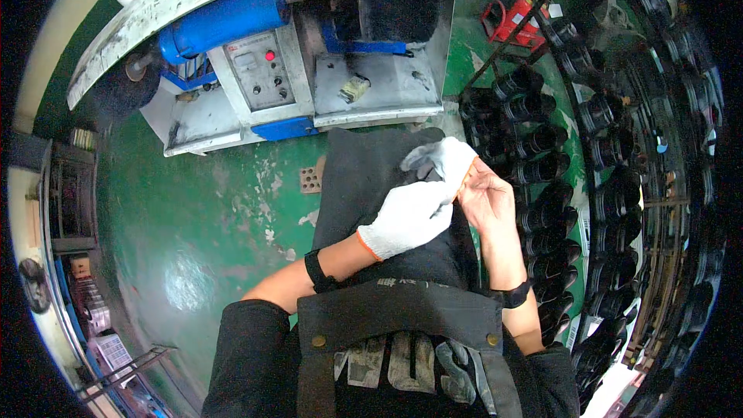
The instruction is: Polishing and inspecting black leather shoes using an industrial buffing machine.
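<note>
A white knitted glove with an orange cuff covers my left hand (409,215), whose fingers are closed on the edge of a second white glove (451,161). My right hand (486,195) is bare and pinches that loose glove at its orange cuff. The loose glove's greyish fingers point up and to the left, over my dark apron (360,166). Both hands meet in front of my lap, and the left fingertips are partly hidden behind the glove.
Ahead stands a grinding machine with a blue motor (224,23) and a control panel (258,70). A yellowish rag (354,89) lies on its tray. Racks of black shoes (542,139) line the right side. A red fire extinguisher (526,23) and a perforated brick (311,179) are on the green floor.
</note>
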Demonstrator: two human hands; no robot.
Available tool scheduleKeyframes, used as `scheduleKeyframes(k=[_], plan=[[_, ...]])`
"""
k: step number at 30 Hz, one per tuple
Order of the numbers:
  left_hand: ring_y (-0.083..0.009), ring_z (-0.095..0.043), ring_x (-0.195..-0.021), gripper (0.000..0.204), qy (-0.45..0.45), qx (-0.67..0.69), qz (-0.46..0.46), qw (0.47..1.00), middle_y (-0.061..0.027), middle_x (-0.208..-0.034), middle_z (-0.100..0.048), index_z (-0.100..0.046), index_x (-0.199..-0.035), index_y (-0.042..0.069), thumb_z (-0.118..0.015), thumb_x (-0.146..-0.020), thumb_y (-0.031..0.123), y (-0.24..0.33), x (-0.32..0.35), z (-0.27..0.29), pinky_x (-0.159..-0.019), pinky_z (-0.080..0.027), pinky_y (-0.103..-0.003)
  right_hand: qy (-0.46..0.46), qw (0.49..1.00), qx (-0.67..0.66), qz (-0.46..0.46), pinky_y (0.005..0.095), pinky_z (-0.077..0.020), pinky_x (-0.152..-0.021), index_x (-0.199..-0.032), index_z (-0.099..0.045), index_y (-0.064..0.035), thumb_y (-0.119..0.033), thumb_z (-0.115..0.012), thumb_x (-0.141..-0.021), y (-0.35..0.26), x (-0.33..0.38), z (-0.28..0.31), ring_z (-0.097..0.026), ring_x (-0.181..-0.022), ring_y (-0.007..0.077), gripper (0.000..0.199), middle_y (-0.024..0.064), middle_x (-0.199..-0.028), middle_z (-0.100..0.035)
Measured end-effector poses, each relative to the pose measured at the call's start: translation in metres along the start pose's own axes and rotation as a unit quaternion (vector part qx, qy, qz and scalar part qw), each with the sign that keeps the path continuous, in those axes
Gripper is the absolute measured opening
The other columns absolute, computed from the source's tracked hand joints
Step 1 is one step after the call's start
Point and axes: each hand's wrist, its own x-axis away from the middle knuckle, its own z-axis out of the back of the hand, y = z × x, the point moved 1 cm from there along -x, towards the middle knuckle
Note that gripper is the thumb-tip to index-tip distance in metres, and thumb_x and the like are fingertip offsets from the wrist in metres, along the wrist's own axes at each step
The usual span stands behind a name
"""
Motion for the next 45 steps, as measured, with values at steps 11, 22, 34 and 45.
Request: scheduleKeyframes(k=[11,22,34,45], plan=[[-0.0278,-0.06,-0.063,0.011,0.023,0.036,-0.039,0.998,-0.0092,-0.071,-0.059,-0.06,-0.085,0.008,-0.067,-0.08,0.015,-0.008,0.003,-0.005,-0.058,-0.049,-0.036,0.052,0.88,0.472,0.015,0.0267,-0.0519,-0.072,-0.117,-0.064,-0.003,-0.029,-0.056,-0.092,0.032,-0.028,0.042,-0.064,-0.084,0.0128,0.037,0.0067,-0.102,-0.07],[-0.0248,-0.056,-0.056,0.011,-0.08,0.125,0.031,0.988,-0.0104,-0.068,-0.056,-0.057,-0.085,0.006,-0.064,-0.082,0.014,-0.002,-0.003,-0.003,-0.056,-0.047,-0.035,-0.076,0.873,0.429,0.219,0.0373,-0.0484,-0.089,-0.101,-0.065,0.0036,-0.027,-0.043,-0.099,0.023,-0.063,-0.02,-0.064,-0.094,0.0253,0.037,0.0192,-0.108,-0.067],[-0.0116,-0.05,-0.061,0.016,-0.052,0.208,0.068,0.974,-0.0068,-0.07,-0.054,-0.057,-0.096,0.004,-0.064,-0.083,0.01,-0.006,-0.009,-0.009,-0.057,-0.045,-0.03,-0.122,0.941,0.313,-0.041,0.0437,-0.044,-0.1,-0.134,-0.042,0.0116,-0.045,-0.028,-0.103,0.033,-0.087,0.022,-0.06,-0.107,0.0396,0.066,0.0274,-0.107,-0.065],[-0.0169,-0.056,-0.059,0.018,-0.159,0.132,0.016,0.978,-0.0086,-0.069,-0.058,-0.059,-0.096,0.005,-0.064,-0.083,0.016,-0.001,-0.01,-0.005,-0.058,-0.048,-0.032,0.045,0.994,0.012,0.096,0.0414,-0.0328,-0.113,-0.139,-0.039,0.0014,-0.025,-0.035,-0.104,0.055,-0.081,0.018,-0.04,-0.134,0.0333,0.044,0.0216,-0.143,-0.043]])
